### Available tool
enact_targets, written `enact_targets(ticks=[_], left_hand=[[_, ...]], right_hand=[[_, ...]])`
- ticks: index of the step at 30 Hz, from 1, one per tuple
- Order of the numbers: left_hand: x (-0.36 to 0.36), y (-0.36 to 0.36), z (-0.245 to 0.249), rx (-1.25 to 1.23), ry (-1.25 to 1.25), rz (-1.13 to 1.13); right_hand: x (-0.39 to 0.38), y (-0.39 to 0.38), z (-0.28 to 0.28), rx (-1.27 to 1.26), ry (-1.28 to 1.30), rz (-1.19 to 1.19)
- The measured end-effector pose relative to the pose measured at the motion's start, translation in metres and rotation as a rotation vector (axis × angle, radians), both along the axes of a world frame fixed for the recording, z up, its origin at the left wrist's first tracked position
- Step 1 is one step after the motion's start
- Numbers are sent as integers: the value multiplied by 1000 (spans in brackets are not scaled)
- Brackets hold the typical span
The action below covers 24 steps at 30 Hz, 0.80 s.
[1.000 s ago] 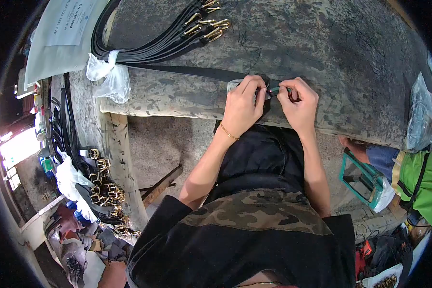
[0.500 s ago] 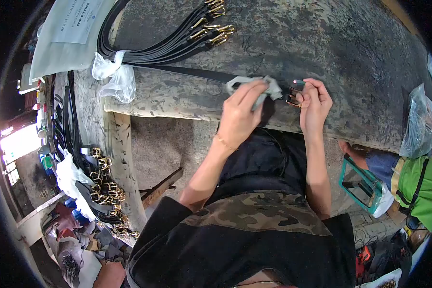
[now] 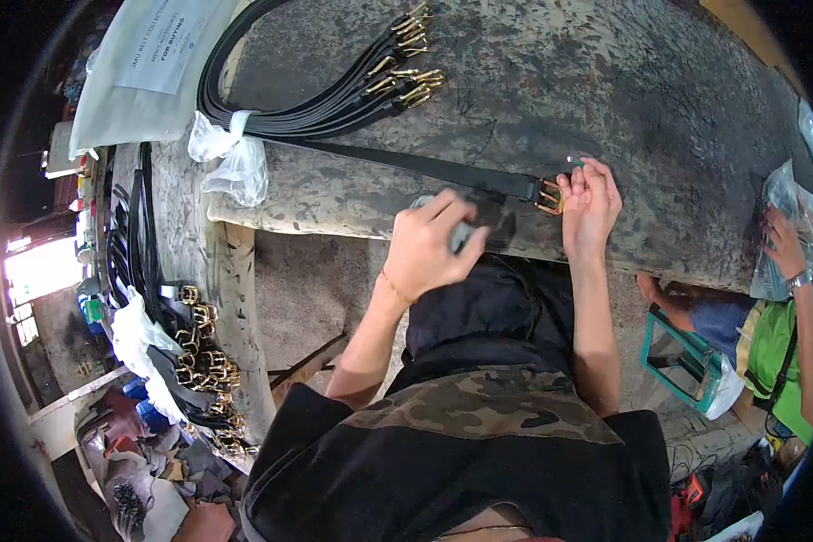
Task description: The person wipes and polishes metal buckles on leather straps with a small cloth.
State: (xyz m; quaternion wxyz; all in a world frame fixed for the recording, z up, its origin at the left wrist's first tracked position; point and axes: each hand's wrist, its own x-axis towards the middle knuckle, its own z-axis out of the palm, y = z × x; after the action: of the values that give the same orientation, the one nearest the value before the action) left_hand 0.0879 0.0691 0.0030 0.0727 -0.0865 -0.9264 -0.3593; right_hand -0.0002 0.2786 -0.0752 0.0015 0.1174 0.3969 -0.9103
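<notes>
A black belt (image 3: 443, 170) stretches across the worn table from the bundle to my right hand (image 3: 591, 206). My right hand is closed on its gold buckle (image 3: 548, 196), at the belt's end. A small dark piece with a light tip shows above those fingers; I cannot make out what it is. My left hand (image 3: 432, 242) is just below the belt, apart from it and slightly blurred. Its fingers are closed around a grey cloth (image 3: 462, 237), mostly hidden by the hand.
Black belts with gold buckles (image 3: 405, 86) lie bundled, tied with white plastic (image 3: 235, 163). A labelled plastic bag (image 3: 144, 99) is at upper left. More belts (image 3: 203, 357) hang at the left edge. At right, another person's hand (image 3: 784, 244) touches a clear bag (image 3: 772, 194).
My left hand and the cloth have come off the belt near the buckle, moving left and toward me. My right hand stays at the buckle. Another person's hand has appeared at right.
</notes>
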Motion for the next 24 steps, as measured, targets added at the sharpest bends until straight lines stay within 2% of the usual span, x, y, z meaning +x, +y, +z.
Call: enact_targets(ticks=[1, 2, 4, 6, 9, 12, 14, 16, 17, 18, 20, 22, 24], left_hand=[[-10, 12, 4, -55, 78, 80], [-17, 15, -5, -55, 85, 86], [-34, 12, -28, -256, 78, 48], [-47, 7, -29, -258, 43, 30], [-63, 7, -4, -122, -69, 20], [-82, 11, -20, -127, -128, 65], [-85, 21, -31, -114, -50, 63], [-81, 32, -26, -15, -45, 289], [-80, 34, -31, -57, -12, 312], [-80, 35, -36, -57, -19, 313], [-80, 36, -43, -18, 8, 145], [-81, 36, -43, -17, 27, 126], [-83, 36, -43, 12, 45, 82]], right_hand=[[0, -1, 0, 0, 7, 4], [1, -1, 0, 20, 42, -11], [4, -2, 5, 38, 84, -21], [9, 1, 16, 254, 103, -119], [17, 12, 35, 276, 199, -120], [19, 1, 52, 303, 199, -116], [8, -8, 38, 246, 161, 32], [-8, -14, 26, 288, 139, 32], [-15, -17, 20, 258, 89, 11], [-22, -20, 16, 227, 41, -7], [-28, -23, 13, 209, 9, -23], [-32, -18, 11, 91, -3, -38], [-30, -12, 9, 92, -9, -23]])
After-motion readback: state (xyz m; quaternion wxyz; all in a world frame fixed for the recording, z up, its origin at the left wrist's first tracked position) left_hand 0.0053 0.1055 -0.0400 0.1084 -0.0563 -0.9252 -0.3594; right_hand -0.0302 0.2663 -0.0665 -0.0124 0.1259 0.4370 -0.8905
